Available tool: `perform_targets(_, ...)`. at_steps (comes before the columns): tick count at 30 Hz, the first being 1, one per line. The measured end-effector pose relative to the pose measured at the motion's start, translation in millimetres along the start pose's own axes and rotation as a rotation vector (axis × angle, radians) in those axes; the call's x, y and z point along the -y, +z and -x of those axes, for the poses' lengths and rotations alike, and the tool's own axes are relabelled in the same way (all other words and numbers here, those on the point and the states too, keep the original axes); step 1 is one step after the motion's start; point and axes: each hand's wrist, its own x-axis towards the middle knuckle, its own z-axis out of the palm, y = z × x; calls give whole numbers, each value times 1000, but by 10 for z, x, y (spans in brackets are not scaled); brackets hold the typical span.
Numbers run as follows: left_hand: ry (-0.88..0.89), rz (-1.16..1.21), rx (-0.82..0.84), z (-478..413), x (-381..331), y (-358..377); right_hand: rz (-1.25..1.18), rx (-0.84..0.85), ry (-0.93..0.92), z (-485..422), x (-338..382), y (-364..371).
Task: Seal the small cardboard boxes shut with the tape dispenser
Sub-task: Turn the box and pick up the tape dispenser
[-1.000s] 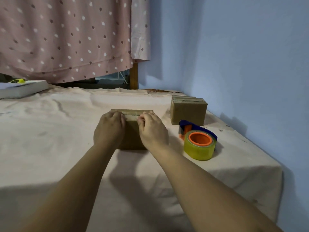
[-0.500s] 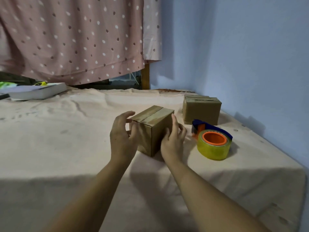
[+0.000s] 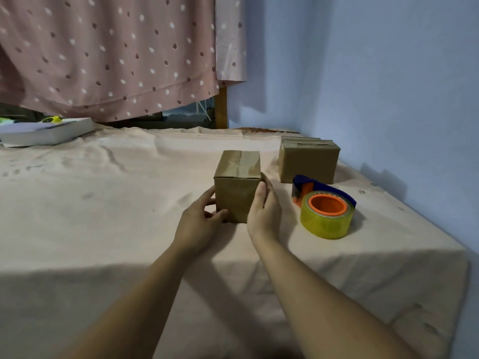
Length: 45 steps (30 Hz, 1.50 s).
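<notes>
A small cardboard box (image 3: pixel 237 187) stands on the cloth-covered table (image 3: pixel 103 216), a strip of clear tape running along its top toward the far side. My left hand (image 3: pixel 199 221) grips its lower left corner and my right hand (image 3: pixel 264 213) presses its right side. To the right lies the tape dispenser (image 3: pixel 324 208), with a blue and orange frame and a yellowish tape roll, untouched. Behind it sits a second cardboard box (image 3: pixel 308 160) with tape across its top.
A thick white book (image 3: pixel 49 132) with a yellow item on it lies at the far left. A pink dotted curtain (image 3: pixel 108 55) hangs behind the table. The blue wall (image 3: pixel 388 86) runs along the right side, close to the table's right edge.
Both hands turned the box about a quarter turn on the table, so its short end now faces me. My hands moved from its top to its sides.
</notes>
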Motion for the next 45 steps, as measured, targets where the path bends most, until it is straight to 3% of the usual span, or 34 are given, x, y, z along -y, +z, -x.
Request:
perform_targets(5, 25, -111, 41, -3, -12, 29, 18, -67, 40, 3, 10, -22)
perform_targets(10, -76, 1, -51, -16, 26, 10, 150, -153, -272, -8, 28, -100)
perform_targets(14, -110, 25, -90, -52, 66, 13, 368, -72, -322, -312, 290, -453)
perform_targets(17, -116, 47, -128, -47, 62, 23, 769, 33, -248, -668, 451, -787)
perform_targets(20, -108, 65, -140, -23, 37, 16, 1063, 202, 36, -990, 401, -1124)
perform_targets(23, -109, 64, -142, -17, 33, 12, 983, 464, 262, -1122, 349, -1379)
perform_targets(26, -111, 39, -130, -22, 34, 12, 1028, 646, 336, -1096, 305, -1493)
perform_targets(31, -118, 0, -128, -51, 42, 26, 951, 502, 259, -1092, 125, -1503)
perform_targets(38, -192, 163, -327, 7, -54, -75, 611, 277, 247, -1015, 83, -1492)
perform_targets(42, 95, -72, -464, 175, -425, -43, 503, 257, 19, -868, 170, -1461)
perform_targets(45, 296, -37, -385, 172, -886, 104, 460, 172, -118, -733, 256, -1435)
